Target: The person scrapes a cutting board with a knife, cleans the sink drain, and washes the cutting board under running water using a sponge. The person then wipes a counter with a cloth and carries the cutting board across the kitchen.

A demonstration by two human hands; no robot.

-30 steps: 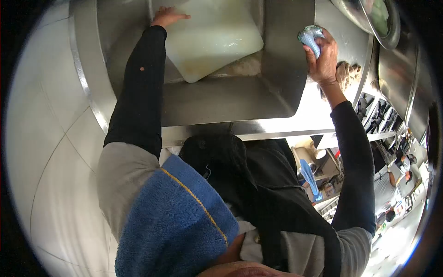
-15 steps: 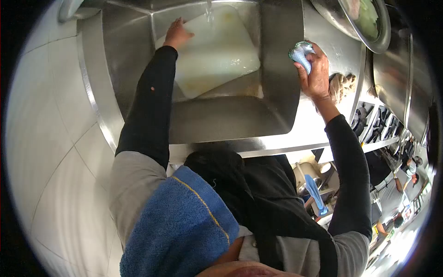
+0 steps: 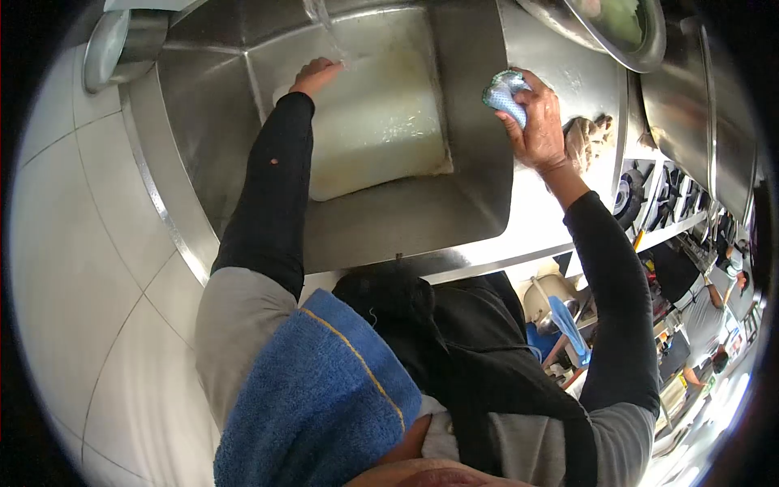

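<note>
- White, slightly yellowed board [image 3: 373, 126] is lying in the metal sink [image 3: 406, 223], its surface shining wet; its near left corner is pointing toward the person.
- The left hand [image 3: 318, 75] is reaching over the far left part of the board, its fingers stretched out and close together; whether it is pressing on the board, or pinching anything, cannot be told.
- A thin stream of water [image 3: 319, 15] is running down just beside the left fingertips.
- The right hand [image 3: 540, 122] is gripping a blue-and-white checked cloth [image 3: 506, 96] with a green edge, its thumb and fingers closing around the bunched fabric. It is hovering or resting by the sink's right rim; contact with the metal cannot be told.
- A crumpled brown rag [image 3: 587, 140] is lying on the counter [image 3: 531, 215], just beside the right wrist.
- A large steel bowl [image 3: 649, 53] is standing beyond the right hand, and something pale green is showing inside it.
- A round metal container [image 3: 126, 50] is sitting at the sink's far left corner.
- A blue towel [image 3: 324, 390] with a yellow stripe is hanging in front of the person's left shoulder.
- Well apart, at the far right, co-workers [image 3: 704, 325] are appearing small and partly hidden.
</note>
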